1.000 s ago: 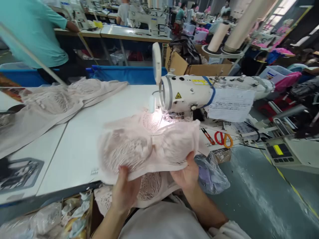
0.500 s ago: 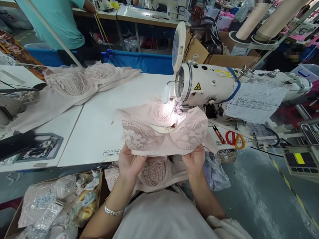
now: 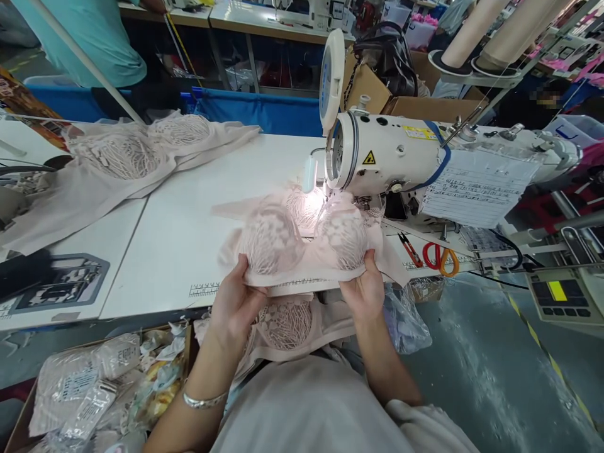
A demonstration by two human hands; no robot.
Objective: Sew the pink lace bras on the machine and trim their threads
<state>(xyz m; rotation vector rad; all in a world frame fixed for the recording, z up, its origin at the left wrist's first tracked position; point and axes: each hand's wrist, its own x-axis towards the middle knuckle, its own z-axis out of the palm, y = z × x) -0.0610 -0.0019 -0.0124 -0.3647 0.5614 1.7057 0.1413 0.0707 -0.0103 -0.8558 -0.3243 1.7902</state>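
Note:
A pale pink lace bra (image 3: 306, 255) is spread in front of the sewing machine (image 3: 377, 151), cups bulging upward. My left hand (image 3: 238, 299) is closed on its lower edge at the left cup, thumb on top. My right hand (image 3: 364, 289) pinches the same edge below the right cup, thumb up. Under the machine's lit needle area lies another pink lace piece (image 3: 302, 204), partly hidden behind the bra. More pink lace bras (image 3: 287, 324) rest in front of my body, below the table edge.
Red-handled scissors (image 3: 431, 255) and thread snips (image 3: 409, 249) lie right of the bra. Finished-looking pink bras (image 3: 127, 157) are heaped on the table's left. A box of plastic-wrapped packets (image 3: 75, 384) stands lower left. A co-worker in a teal shirt (image 3: 89, 44) is beyond the table.
The bra has turned over between my hands: the cups' hollow, flatter-looking side faced me before, and their rounded lace side is up now. Both thumbs now show on top. The view shifted slightly.

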